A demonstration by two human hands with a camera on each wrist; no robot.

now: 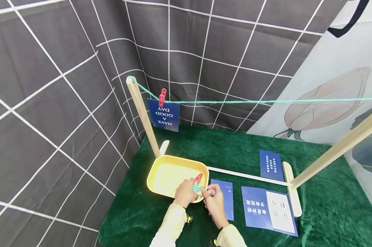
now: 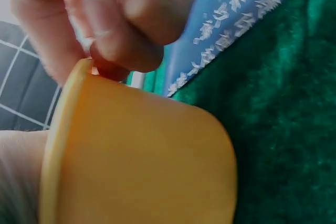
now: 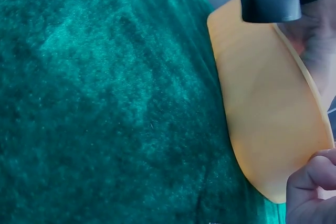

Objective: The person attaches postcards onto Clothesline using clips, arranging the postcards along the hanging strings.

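Note:
A yellow plastic basin stands at the left of the green cloth. My left hand reaches into its near right corner, beside a red clothespin and teal clothespins; its fingertips are hidden, so whether it pinches one is unclear. At the right-hand rim my right hand grips the basin's edge between thumb and curled fingers, also seen in the right wrist view with the basin's outer wall. Beneath that hand lies a dark blue card. Another blue card hangs from the line by a red clothespin.
A teal string runs between a left wooden post and a right wooden post. A white bar joins their feet. On the green cloth lie a blue-and-white card and a smaller blue card.

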